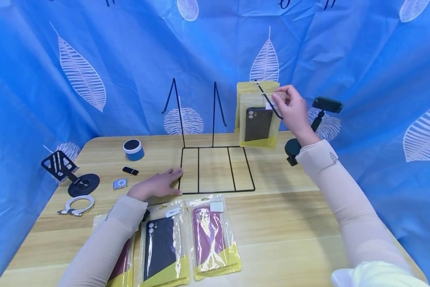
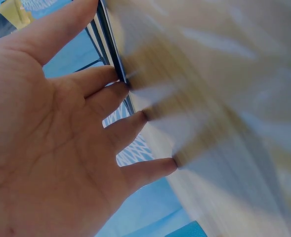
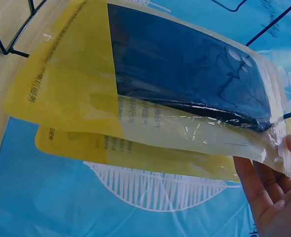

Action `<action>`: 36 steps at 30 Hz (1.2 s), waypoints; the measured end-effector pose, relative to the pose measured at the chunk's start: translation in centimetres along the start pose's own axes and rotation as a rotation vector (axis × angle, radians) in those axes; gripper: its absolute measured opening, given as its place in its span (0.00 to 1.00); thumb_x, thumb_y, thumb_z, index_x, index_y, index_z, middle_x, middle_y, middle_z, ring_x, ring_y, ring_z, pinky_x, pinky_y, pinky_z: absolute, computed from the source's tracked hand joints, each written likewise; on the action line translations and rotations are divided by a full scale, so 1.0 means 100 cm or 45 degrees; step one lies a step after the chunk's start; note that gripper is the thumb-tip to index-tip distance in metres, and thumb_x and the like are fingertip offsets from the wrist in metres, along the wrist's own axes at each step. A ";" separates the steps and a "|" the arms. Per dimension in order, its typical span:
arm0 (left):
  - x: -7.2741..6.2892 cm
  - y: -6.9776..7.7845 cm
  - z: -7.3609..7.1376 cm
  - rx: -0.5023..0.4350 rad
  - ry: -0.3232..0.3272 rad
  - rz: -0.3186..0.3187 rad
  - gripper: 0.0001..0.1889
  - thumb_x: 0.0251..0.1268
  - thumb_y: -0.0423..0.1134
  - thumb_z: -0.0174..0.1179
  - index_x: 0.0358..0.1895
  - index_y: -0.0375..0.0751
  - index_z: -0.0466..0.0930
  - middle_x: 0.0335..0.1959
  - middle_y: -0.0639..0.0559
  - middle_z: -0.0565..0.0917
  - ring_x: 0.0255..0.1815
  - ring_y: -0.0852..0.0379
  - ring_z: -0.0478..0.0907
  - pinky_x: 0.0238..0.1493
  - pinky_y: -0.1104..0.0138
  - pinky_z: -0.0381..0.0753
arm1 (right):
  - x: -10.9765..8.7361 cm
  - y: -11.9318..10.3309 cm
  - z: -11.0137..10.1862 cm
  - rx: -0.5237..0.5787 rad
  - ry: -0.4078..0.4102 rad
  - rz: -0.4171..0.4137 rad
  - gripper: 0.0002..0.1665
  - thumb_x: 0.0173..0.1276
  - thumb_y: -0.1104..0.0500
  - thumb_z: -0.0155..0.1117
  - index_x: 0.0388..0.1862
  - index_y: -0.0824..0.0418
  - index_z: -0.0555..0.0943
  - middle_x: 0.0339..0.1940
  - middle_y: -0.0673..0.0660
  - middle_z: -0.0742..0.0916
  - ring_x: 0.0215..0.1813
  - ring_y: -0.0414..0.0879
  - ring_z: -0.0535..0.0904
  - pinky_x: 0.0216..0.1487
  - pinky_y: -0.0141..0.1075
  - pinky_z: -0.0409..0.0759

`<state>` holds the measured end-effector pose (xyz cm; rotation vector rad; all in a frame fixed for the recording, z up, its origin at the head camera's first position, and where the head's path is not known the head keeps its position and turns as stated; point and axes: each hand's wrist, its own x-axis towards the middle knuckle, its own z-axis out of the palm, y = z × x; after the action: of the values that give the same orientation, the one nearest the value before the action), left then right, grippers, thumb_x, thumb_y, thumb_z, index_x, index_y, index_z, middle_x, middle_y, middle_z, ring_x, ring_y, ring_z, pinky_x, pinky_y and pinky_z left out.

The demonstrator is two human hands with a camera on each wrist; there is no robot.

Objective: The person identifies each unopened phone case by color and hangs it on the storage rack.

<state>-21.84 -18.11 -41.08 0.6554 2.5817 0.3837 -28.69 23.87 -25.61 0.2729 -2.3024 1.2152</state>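
My right hand [image 1: 295, 109] pinches the top corner of a clear-and-yellow pouch holding a dark phone case [image 1: 256, 125]. This pouch is at the right hook [image 1: 270, 103] of a black wire rack [image 1: 215, 192], with the hook's tip extending in front of it. Behind it, a second yellow-edged pouch [image 3: 86, 148] hangs on the same arm. My left hand [image 1: 157, 185] rests with spread fingers at the left side of the rack's base; in the left wrist view its fingertips [image 2: 144, 116] touch near the wire and the wooden tabletop.
Pouches with a black case [image 1: 161, 247] and a purple case [image 1: 208, 235] lie up front, another partly under my left sleeve. Leftward are a phone stand [image 1: 83, 185], white cable [image 1: 79, 205], small player [image 1: 119, 183], black stick [image 1: 130, 171] and blue cylinder [image 1: 133, 150]. A dark stand [image 1: 319, 119] is right.
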 end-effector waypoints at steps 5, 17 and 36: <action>0.000 0.000 0.000 -0.004 0.005 -0.002 0.45 0.70 0.56 0.58 0.80 0.39 0.47 0.82 0.42 0.46 0.82 0.36 0.41 0.75 0.32 0.41 | 0.009 0.002 0.006 0.017 -0.011 0.062 0.23 0.75 0.42 0.55 0.58 0.55 0.75 0.50 0.54 0.83 0.43 0.42 0.74 0.38 0.28 0.73; 0.000 -0.001 0.000 -0.002 0.006 -0.012 0.45 0.70 0.56 0.58 0.80 0.40 0.47 0.82 0.43 0.47 0.82 0.37 0.41 0.75 0.32 0.41 | 0.015 0.006 0.011 -0.028 0.016 0.114 0.25 0.74 0.39 0.53 0.60 0.53 0.74 0.58 0.56 0.84 0.49 0.41 0.75 0.49 0.29 0.75; 0.001 -0.002 0.001 -0.003 -0.005 -0.019 0.45 0.69 0.57 0.58 0.80 0.42 0.46 0.82 0.44 0.45 0.82 0.36 0.40 0.76 0.34 0.41 | -0.049 0.030 0.001 -0.112 0.223 -0.017 0.27 0.73 0.45 0.60 0.65 0.56 0.69 0.60 0.55 0.78 0.59 0.46 0.78 0.63 0.44 0.79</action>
<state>-21.94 -18.25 -41.22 0.6350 2.5806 0.3797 -25.78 25.22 -30.36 0.1439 -2.1921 1.0827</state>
